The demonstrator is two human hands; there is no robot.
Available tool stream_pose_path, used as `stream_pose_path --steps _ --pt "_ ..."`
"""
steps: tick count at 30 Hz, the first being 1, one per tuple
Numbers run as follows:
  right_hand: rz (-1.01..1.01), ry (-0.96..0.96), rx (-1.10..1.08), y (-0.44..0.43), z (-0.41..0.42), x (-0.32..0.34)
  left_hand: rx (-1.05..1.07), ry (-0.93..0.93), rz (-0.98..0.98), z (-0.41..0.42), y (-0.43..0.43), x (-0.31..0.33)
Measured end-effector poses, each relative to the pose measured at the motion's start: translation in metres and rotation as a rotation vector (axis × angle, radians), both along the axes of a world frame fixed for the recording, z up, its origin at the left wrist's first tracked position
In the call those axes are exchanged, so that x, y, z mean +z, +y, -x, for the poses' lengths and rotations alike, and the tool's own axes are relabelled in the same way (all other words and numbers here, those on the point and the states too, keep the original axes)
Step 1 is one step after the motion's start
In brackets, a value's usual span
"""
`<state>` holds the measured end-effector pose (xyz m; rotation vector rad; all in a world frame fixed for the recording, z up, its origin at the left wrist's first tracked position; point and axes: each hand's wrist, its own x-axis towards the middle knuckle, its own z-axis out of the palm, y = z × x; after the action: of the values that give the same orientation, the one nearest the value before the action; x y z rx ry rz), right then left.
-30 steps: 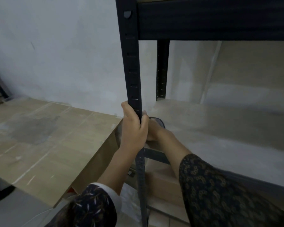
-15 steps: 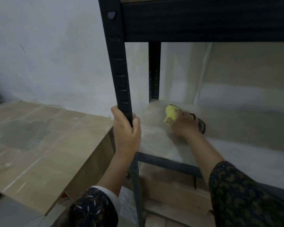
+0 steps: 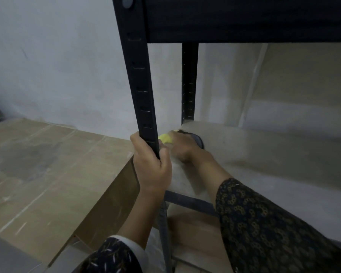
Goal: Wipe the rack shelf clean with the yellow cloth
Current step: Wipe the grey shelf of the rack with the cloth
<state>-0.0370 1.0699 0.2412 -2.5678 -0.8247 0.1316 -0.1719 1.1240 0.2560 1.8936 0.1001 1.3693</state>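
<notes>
Rack shelf [image 3: 264,154]: pale dusty board in a dark metal frame against a white wall [image 3: 57,66], with a cardboard box [image 3: 47,164] at left. Yellow cloth [image 3: 164,138] lay on the shelf's left end, bunched under the right hand [image 3: 183,146], fingers curled over it. Left hand [image 3: 152,168] wrapped round the front upright [image 3: 140,75]. Versus half a second earlier, cloth and right hand had slid left toward the upright.

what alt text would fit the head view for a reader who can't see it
A person's right hand holds a yellow cloth against the left end of a pale rack shelf, while the left hand grips the black front post. A cardboard box stands to the left.
</notes>
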Motion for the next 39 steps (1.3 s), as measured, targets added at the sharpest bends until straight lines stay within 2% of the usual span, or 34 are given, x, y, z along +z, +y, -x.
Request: stream_pose_path --steps 2,4,6,8,10,12,14,17,20,22,25,28,30,36,37,39 --pt "-0.149 0.211 0.085 -0.002 0.012 0.006 -0.011 0.005 -0.011 0.002 0.000 0.001" --pt "-0.401 0.373 0.111 -0.015 0.019 0.017 -0.024 0.014 -0.014 0.003 0.001 0.002" --pt "-0.571 0.315 -0.008 -0.041 0.016 0.031 -0.034 0.022 -0.011 0.003 0.001 0.002" --pt "-0.490 0.095 -0.219 -0.077 0.007 0.039 -0.034 0.028 -0.012 0.003 0.001 0.002" --pt "-0.249 0.028 -0.378 -0.107 -0.001 0.033 -0.031 0.033 -0.010 0.002 0.000 0.002" --pt "-0.011 0.076 -0.385 -0.115 -0.003 0.014 -0.030 0.042 -0.006 0.002 0.001 0.001" --pt "0.084 0.011 -0.320 -0.101 -0.002 -0.002 -0.031 0.047 -0.006 0.003 0.002 0.001" --pt "0.037 0.004 -0.121 -0.074 0.017 0.002 -0.027 0.053 -0.018 0.003 0.002 0.002" --pt "-0.026 0.081 0.123 -0.058 0.057 0.014 -0.026 0.056 -0.015 0.005 0.002 0.004" --pt "-0.078 0.167 0.182 -0.059 0.079 0.016 -0.034 0.065 -0.013 0.006 0.001 0.005" --pt "-0.146 0.281 0.182 -0.070 0.101 0.018 -0.053 0.074 -0.018 0.010 -0.001 0.006" --pt "-0.108 0.253 0.189 -0.081 0.109 0.018 -0.073 0.077 -0.031 0.012 0.000 0.007" --pt "-0.127 0.307 0.198 -0.091 0.115 0.016 -0.084 0.081 -0.038 0.012 0.002 0.007" --pt "-0.325 0.488 0.197 -0.132 0.135 0.028 -0.103 0.124 -0.059 0.014 0.006 0.006" --pt "-0.417 0.478 0.156 -0.140 0.135 0.033 -0.107 0.132 -0.057 0.014 0.006 0.006" --pt "-0.582 0.305 -0.015 -0.155 0.125 0.040 -0.104 0.140 -0.050 0.015 0.005 0.007"
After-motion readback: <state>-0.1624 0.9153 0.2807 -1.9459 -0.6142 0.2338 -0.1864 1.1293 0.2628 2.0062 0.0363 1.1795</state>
